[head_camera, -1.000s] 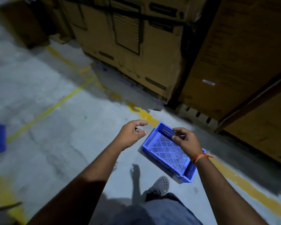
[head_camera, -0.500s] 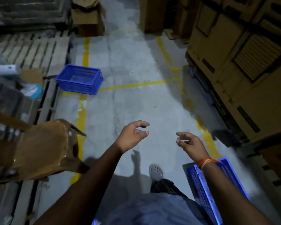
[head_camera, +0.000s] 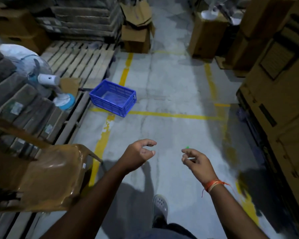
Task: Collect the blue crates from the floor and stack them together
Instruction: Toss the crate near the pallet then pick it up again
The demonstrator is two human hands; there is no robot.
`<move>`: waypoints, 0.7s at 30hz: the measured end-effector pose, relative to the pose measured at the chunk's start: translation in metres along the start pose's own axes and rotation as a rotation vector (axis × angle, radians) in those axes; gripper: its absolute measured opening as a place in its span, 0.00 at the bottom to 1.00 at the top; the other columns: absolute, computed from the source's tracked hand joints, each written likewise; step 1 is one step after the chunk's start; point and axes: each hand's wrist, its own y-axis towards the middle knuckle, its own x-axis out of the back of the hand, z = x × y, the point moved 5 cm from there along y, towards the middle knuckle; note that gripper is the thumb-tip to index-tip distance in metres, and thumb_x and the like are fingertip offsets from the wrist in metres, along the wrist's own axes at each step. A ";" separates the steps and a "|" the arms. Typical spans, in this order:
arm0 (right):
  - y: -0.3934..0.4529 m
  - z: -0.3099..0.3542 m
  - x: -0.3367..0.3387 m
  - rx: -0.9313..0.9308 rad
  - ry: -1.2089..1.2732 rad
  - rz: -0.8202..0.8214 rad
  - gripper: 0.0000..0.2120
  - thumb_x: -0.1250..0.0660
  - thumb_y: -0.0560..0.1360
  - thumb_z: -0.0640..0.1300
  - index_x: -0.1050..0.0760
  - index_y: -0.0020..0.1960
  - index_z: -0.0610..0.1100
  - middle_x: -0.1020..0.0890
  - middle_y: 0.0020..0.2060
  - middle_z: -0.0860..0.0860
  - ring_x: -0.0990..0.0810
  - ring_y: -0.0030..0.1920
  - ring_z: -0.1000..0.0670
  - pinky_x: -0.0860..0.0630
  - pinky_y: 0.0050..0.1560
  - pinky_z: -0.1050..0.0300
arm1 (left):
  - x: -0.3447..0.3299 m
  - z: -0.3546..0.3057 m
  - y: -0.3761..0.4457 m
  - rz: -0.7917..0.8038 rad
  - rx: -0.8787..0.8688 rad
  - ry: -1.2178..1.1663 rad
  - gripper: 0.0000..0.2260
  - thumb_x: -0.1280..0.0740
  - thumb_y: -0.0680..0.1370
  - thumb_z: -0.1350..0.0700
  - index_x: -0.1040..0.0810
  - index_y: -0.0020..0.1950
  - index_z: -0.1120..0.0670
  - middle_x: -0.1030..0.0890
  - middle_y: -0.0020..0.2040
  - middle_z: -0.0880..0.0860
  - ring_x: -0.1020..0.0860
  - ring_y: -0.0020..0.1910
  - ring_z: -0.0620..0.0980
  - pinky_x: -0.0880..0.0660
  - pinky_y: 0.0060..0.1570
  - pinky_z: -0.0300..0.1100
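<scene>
left hand [head_camera: 138, 155] empty, fingers loose | right hand [head_camera: 196, 161] likewise | blue crate [head_camera: 112, 98] (no legible writing) on floor

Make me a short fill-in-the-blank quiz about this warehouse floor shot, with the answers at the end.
1. The crate on the floor is coloured ____.
2. Both the left hand and the right hand hold ____.
3. The floor lines are painted ____.
4. The wrist with the orange thread band is the ____ one.

Answers: blue; nothing; yellow; right
</scene>
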 end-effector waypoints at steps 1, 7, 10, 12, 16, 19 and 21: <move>0.023 0.009 -0.003 0.023 0.001 0.028 0.10 0.30 0.73 0.46 0.19 0.53 0.54 0.17 0.43 0.55 0.17 0.46 0.50 0.20 0.53 0.47 | 0.008 -0.006 0.016 -0.026 -0.008 0.022 0.12 0.29 0.77 0.58 0.19 0.59 0.49 0.24 0.26 0.39 0.31 0.26 0.39 0.31 0.38 0.35; 0.132 0.063 -0.038 0.084 0.014 0.096 0.11 0.31 0.70 0.48 0.18 0.52 0.51 0.16 0.42 0.56 0.18 0.44 0.51 0.21 0.52 0.50 | 0.062 -0.006 0.085 -0.158 -0.024 0.017 0.13 0.27 0.76 0.56 0.18 0.59 0.48 0.16 0.54 0.45 0.19 0.40 0.39 0.26 0.44 0.30; 0.177 0.083 -0.067 0.096 0.002 0.177 0.12 0.32 0.69 0.48 0.18 0.52 0.51 0.16 0.42 0.54 0.18 0.44 0.50 0.22 0.53 0.50 | 0.093 0.003 0.122 -0.195 0.009 -0.023 0.12 0.27 0.76 0.55 0.19 0.59 0.47 0.18 0.60 0.45 0.16 0.44 0.43 0.22 0.50 0.37; 0.208 0.089 -0.087 0.077 -0.019 0.226 0.10 0.32 0.71 0.43 0.19 0.52 0.51 0.16 0.41 0.52 0.17 0.45 0.50 0.21 0.54 0.50 | 0.114 0.008 0.147 -0.202 0.035 -0.019 0.11 0.28 0.77 0.56 0.19 0.59 0.46 0.19 0.60 0.45 0.17 0.44 0.41 0.22 0.49 0.37; 0.281 0.107 -0.128 0.061 -0.042 0.261 0.11 0.31 0.71 0.42 0.18 0.52 0.51 0.17 0.40 0.53 0.17 0.44 0.50 0.20 0.54 0.50 | 0.169 0.027 0.209 -0.178 0.022 0.002 0.13 0.29 0.77 0.55 0.19 0.60 0.47 0.19 0.59 0.48 0.19 0.42 0.38 0.25 0.46 0.34; 0.338 0.126 -0.162 0.047 -0.047 0.265 0.11 0.32 0.69 0.47 0.18 0.51 0.51 0.16 0.41 0.52 0.16 0.44 0.50 0.20 0.54 0.48 | 0.226 0.041 0.255 -0.179 0.030 0.047 0.14 0.30 0.77 0.53 0.20 0.62 0.47 0.19 0.60 0.49 0.18 0.44 0.40 0.24 0.45 0.35; 0.371 0.144 -0.183 0.029 -0.052 0.265 0.09 0.32 0.69 0.46 0.18 0.48 0.52 0.16 0.42 0.53 0.16 0.44 0.51 0.20 0.53 0.49 | 0.265 0.044 0.280 -0.193 0.046 0.052 0.14 0.30 0.77 0.53 0.20 0.63 0.47 0.20 0.61 0.47 0.17 0.46 0.41 0.20 0.46 0.41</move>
